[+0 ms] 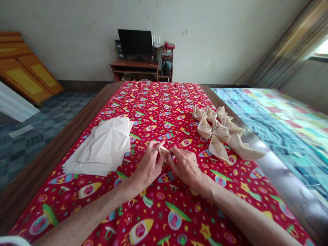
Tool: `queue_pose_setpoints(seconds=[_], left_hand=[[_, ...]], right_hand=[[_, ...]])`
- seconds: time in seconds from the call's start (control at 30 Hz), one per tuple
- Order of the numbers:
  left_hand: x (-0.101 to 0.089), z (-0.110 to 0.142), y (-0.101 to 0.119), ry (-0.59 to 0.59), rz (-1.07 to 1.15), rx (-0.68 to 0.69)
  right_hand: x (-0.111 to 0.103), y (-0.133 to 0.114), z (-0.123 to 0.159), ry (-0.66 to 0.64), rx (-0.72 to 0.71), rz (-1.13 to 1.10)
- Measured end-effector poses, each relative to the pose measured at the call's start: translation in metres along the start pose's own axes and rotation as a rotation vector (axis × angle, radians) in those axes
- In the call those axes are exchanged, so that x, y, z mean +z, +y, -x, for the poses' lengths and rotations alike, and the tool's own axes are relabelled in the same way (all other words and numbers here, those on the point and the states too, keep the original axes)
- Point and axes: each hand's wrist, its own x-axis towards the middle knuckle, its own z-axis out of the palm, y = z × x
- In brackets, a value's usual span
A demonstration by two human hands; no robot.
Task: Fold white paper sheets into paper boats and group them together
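My left hand (150, 164) and my right hand (183, 164) meet over the middle of the table, fingers pinched on a small folded piece of cream paper (164, 150). Most of that paper is hidden between my fingers. A stack of flat creased paper sheets (102, 145) lies to the left of my left hand. Several folded paper boats (221, 133) are heaped to the right, beyond my right hand.
The table wears a red cloth with rockets (164, 112) and shows a wooden edge (51, 150) on the left. A bed with a colourful cover (282, 130) runs along the right. A desk with a monitor (135, 42) stands at the far wall.
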Motion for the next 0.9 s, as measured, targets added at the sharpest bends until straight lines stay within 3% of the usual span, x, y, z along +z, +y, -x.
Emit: queue_pose_setpoints(seconds=[0.3, 0.5, 0.77, 0.9], left_hand=[[0.004, -0.016, -0.003, -0.109, -0.084, 0.148], [0.006, -0.022, -0.012, -0.101, -0.074, 0.101], [0.005, -0.024, -0.009, -0.135, -0.095, 0.103], [0.003, -0.02, -0.01, -0.166, -0.158, 0.151]], right_hand=[[-0.003, 0.012, -0.005, -0.096, 0.093, -0.021], [0.001, 0.012, -0.01, -0.156, 0.138, 0.156], [0.002, 0.013, -0.019, -0.249, 0.118, 0.212], [-0.002, 0.018, -0.009, -0.272, 0.03, 0.285]])
